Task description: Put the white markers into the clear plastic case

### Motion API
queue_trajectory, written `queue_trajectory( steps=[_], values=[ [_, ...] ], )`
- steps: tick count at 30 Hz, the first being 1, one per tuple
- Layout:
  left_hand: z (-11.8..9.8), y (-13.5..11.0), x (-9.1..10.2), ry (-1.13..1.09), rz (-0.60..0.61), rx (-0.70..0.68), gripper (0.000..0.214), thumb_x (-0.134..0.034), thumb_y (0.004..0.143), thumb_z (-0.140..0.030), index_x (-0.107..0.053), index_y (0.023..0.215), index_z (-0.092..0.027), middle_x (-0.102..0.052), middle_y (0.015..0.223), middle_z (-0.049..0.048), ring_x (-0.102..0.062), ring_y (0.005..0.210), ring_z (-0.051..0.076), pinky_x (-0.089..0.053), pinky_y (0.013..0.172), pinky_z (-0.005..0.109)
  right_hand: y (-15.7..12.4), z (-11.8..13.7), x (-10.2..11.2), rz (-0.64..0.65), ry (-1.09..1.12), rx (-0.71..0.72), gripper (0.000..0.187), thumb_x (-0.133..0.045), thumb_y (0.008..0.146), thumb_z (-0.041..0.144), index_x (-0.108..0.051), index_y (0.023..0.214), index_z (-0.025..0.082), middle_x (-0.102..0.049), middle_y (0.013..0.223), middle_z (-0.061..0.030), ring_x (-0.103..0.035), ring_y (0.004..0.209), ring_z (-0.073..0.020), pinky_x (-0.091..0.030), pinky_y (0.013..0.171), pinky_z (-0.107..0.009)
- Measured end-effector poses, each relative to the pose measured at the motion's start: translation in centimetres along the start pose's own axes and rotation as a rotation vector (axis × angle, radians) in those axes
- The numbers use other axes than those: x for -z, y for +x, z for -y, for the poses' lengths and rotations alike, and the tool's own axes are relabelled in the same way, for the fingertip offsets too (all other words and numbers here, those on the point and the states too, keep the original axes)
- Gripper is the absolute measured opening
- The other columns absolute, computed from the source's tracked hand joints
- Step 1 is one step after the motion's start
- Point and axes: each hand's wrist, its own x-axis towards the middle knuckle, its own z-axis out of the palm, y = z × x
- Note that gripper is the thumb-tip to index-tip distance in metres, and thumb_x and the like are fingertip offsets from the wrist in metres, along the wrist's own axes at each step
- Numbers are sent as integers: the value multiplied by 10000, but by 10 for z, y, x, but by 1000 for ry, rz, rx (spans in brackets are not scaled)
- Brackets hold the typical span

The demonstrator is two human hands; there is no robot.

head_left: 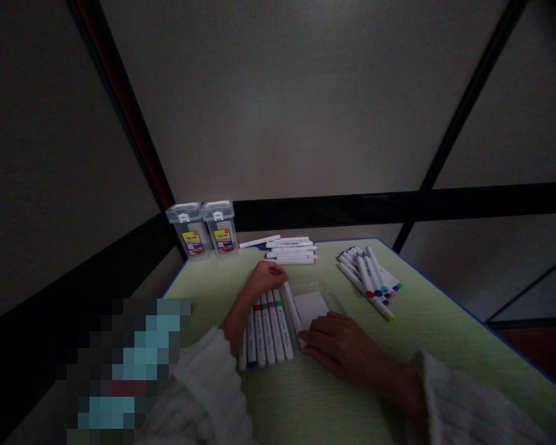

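A clear flat case (311,307) lies in the middle of the pale green table (445,334). Several white markers (267,330) with coloured bands lie side by side in its left half. My left hand (265,277) curls over the far ends of these markers, fingers bent and resting on them. My right hand (340,349) lies flat at the case's near right corner, fingers stretched toward the markers and touching the case. One marker (291,304) sits slightly askew at the right end of the row, beside a white card in the case.
Two clear plastic boxes (202,228) with yellow labels stand at the table's far left corner. A pile of white markers (291,249) lies at the far edge, another loose pile (369,278) to the right. Dark frame bars and pale walls surround the table.
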Motion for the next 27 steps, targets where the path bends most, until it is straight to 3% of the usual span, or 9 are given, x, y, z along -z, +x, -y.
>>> queue_trajectory(
  steps=[8, 15, 27],
  values=[
    [-8, -6, 0, 80, 30, 9, 56, -623, 565, -124, -613, 613, -97, -577, 530, -10, -500, 503, 75, -387, 494, 187, -1, 0, 3, 91, 30, -20, 268, -465, 847, 315, -563, 1040, 158, -615, 859, -62, -551, 767, -193, -384, 703, -336],
    [1, -2, -2, 112, 42, -31, 131, -645, 562, -174, -609, 657, -91, -570, 550, -9, -504, 519, 82, -379, 487, 188, 0, -2, 1, 150, 55, -41, 390, -517, 811, 371, -518, 1131, 148, -606, 932, -82, -548, 814, -220, -386, 730, -362],
    [6, 1, -4, 128, 62, -60, 128, -630, 581, -178, -608, 673, -92, -580, 574, -5, -514, 542, 86, -396, 516, 196, 1, 0, 2, 201, 20, -52, 321, -474, 843, 323, -519, 1130, 185, -596, 921, -80, -549, 792, -212, -395, 715, -351]
  ],
)
